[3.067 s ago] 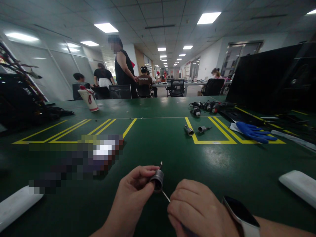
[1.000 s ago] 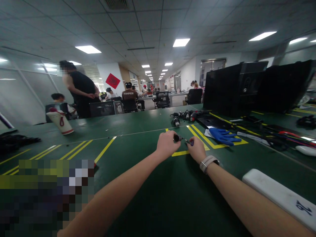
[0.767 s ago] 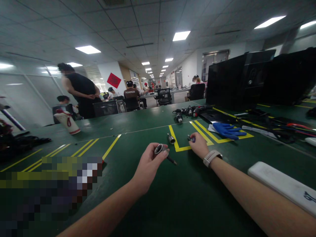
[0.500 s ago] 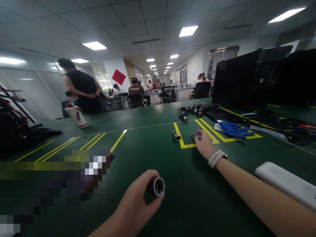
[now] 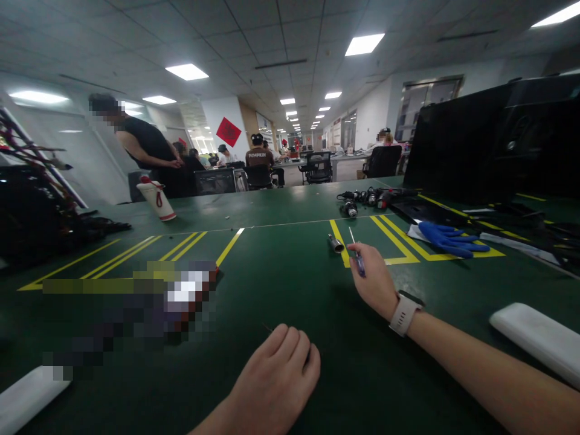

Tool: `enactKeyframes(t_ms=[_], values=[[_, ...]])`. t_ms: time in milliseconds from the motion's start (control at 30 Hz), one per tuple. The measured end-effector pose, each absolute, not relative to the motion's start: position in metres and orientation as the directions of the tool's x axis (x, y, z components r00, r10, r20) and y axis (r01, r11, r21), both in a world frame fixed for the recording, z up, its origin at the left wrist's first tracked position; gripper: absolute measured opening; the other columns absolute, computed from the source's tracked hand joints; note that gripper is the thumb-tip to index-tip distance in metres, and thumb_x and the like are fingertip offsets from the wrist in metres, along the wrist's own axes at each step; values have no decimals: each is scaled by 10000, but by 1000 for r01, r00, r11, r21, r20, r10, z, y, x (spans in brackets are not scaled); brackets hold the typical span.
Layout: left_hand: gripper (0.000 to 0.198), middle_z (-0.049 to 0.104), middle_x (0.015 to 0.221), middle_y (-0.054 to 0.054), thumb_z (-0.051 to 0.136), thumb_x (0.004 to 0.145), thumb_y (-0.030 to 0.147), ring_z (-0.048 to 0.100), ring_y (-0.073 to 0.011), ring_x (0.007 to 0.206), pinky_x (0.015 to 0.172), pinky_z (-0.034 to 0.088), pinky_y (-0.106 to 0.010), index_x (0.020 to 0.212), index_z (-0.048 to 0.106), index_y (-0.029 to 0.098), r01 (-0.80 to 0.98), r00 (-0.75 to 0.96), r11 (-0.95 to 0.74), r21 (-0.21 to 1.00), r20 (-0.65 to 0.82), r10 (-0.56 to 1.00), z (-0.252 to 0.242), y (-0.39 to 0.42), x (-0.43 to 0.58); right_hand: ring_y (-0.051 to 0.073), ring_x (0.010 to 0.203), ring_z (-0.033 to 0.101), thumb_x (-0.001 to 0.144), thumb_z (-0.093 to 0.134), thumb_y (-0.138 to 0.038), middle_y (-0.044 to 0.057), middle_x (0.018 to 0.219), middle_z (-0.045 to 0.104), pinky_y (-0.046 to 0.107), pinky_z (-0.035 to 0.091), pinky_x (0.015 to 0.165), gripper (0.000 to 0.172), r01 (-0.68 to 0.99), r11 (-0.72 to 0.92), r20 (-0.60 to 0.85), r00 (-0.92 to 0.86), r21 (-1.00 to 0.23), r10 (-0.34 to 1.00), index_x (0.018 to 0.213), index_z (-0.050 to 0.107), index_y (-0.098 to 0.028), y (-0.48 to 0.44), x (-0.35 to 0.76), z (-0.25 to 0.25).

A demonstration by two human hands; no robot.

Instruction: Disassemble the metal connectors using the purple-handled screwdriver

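Note:
My left hand (image 5: 277, 374) rests low on the green table (image 5: 281, 278), knuckles towards me and fingers curled shut. The metal cylinder it held a moment ago is hidden under them. My right hand (image 5: 374, 281), with a watch on the wrist, reaches forward and pinches a small blue-handled screwdriver (image 5: 357, 256) with its thin tip pointing up. Just left of that tip, another small metal cylinder (image 5: 336, 243) lies by a yellow floor-tape line (image 5: 341, 244).
A blue glove (image 5: 449, 238) lies to the right, and a cluster of dark parts (image 5: 368, 197) sits further back. There is a white cup (image 5: 156, 200) far left, black monitors (image 5: 489, 142) on the right, and a white pad (image 5: 539, 342) near the right edge. A person in black (image 5: 147, 154) stands beyond the table.
Both hands reached out to the yellow-marked square, then my left hand drew back towards me with a metal cylinder and dropped to the table. The right hand lifted the screwdriver slightly.

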State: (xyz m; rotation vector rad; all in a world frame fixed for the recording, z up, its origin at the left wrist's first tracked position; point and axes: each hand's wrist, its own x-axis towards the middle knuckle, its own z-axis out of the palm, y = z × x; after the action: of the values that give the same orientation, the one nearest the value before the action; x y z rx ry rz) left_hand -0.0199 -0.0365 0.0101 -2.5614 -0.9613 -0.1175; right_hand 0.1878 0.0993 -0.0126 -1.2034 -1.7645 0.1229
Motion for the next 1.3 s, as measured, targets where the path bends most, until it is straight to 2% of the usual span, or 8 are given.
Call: enactKeyframes(t_ms=[133,200,267,367,567,667,900,1300], values=[[231,631,955,-85,426,857,100,537,-216,938,955,321,-392,1003,601,140,630,777,-696,-345,297,556,11,-33,-24,238,939,579,850,468,-237,102,999,636,418,446,842,213,467,606,633,-119,-644,765,1019,584,-175,75,172,-1],[244,620,1013,-62,430,853,92,506,-218,1031,992,297,-406,973,618,190,692,715,-683,-233,356,602,15,-30,-29,201,785,605,857,487,-337,75,875,653,347,489,689,219,280,534,515,-147,-798,845,946,609,-178,62,165,7],[279,614,1029,-46,450,827,75,494,-230,1049,932,356,-414,968,631,236,768,611,-635,-89,401,683,21,-27,-36,148,590,557,855,477,-422,34,690,615,268,448,514,290,120,387,359,-201,-914,911,813,608,-166,52,161,13],[372,616,1017,-42,487,776,46,535,-221,947,787,441,-372,1036,624,273,831,465,-537,143,352,813,28,-22,-44,96,480,448,861,457,-452,-31,548,494,216,363,448,344,-6,260,256,-197,-966,946,682,551,-174,42,159,18],[312,645,986,-46,601,717,127,614,-184,828,681,501,-268,1001,666,240,648,205,-258,716,162,965,38,-21,-40,94,484,404,875,438,-365,-42,544,423,220,344,465,325,143,307,260,-273,-941,926,612,483,-179,31,160,22],[317,682,951,-49,663,651,114,639,-203,860,749,510,-283,951,687,211,432,89,-36,901,-2,996,42,-22,-34,94,457,382,875,423,-338,-50,508,396,222,319,450,328,218,398,332,-286,-891,899,586,449,-188,27,160,23],[434,705,996,-68,725,558,80,653,-237,905,848,490,-356,974,686,197,137,42,200,970,-208,977,38,-21,-34,93,441,376,876,402,-290,-47,488,382,235,281,452,342,374,538,438,-322,-756,839,547,399,-194,29,159,16],[416,716,970,-80,713,602,165,636,-251,949,879,453,-382,1014,663,188,79,33,280,957,-283,958,41,-32,-27,96,442,392,882,404,-293,-42,490,398,241,281,461,350,456,566,472,-312,-687,825,548,398,-192,32,159,8]])
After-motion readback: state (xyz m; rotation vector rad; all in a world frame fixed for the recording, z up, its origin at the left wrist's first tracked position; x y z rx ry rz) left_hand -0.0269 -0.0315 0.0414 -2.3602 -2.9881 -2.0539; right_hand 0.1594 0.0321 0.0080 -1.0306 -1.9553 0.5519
